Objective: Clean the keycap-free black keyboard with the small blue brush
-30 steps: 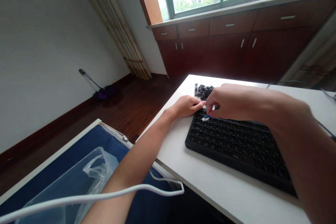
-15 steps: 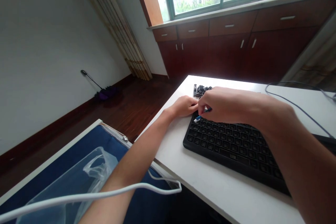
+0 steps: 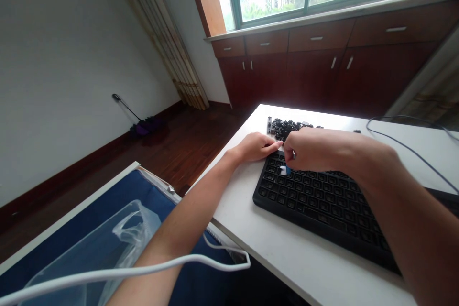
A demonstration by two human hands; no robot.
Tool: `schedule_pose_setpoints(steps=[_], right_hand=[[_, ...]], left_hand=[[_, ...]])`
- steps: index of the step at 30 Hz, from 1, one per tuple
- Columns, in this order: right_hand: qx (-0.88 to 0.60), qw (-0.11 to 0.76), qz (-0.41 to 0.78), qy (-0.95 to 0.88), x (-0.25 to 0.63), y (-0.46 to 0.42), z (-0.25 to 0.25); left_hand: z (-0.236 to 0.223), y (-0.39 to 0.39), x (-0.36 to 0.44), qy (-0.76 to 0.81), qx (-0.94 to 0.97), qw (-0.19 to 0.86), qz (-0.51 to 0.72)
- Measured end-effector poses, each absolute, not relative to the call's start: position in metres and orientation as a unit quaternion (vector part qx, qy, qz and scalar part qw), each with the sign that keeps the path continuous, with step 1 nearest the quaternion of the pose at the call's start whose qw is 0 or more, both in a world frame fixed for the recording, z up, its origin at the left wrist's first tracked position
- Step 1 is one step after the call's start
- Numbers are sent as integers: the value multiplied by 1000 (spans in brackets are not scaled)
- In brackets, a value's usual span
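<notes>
A black keyboard (image 3: 322, 205) lies on the white table (image 3: 287, 253). My right hand (image 3: 310, 149) is closed round a small blue and white tool (image 3: 285, 169), whose tip touches the keys near the keyboard's far left corner. My left hand (image 3: 255, 147) rests against that corner of the keyboard, fingers together and pointing right. Just beyond both hands lies a heap of loose black keycaps (image 3: 287, 126).
A dark cable (image 3: 405, 143) runs across the table at the right. A white cord (image 3: 143, 270) hangs near my left forearm over a blue bag (image 3: 107, 205) holding clear plastic (image 3: 118, 239). Wooden cabinets (image 3: 322, 62) stand under the window. A broom (image 3: 138, 122) lies on the floor.
My right hand shifted slightly right and back, turning the tool from slanting leftward to pointing more steeply down at the keys. My left hand stayed at the keyboard's corner.
</notes>
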State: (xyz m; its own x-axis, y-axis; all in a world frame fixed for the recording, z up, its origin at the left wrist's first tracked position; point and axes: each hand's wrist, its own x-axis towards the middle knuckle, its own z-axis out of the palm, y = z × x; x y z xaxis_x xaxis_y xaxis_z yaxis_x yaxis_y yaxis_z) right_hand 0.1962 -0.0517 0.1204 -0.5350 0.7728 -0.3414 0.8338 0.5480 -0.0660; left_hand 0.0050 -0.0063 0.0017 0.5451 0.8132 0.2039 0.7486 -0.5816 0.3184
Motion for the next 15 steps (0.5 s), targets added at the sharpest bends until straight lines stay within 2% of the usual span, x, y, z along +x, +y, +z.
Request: schedule_pose_setpoints(steps=[3, 8, 13, 15], right_hand=[[459, 107, -113, 875, 194, -55, 120], [440, 123, -114, 882, 189, -53, 116], [335, -4, -113, 936, 189, -49, 115], [339, -17, -112, 934, 191, -50, 117]], left_hand=[[-1, -4, 4, 449, 873, 88, 166], [-3, -2, 2, 459, 873, 79, 145], [-2, -2, 1, 496, 850, 105, 140], [-2, -2, 1, 498, 849, 106, 142]])
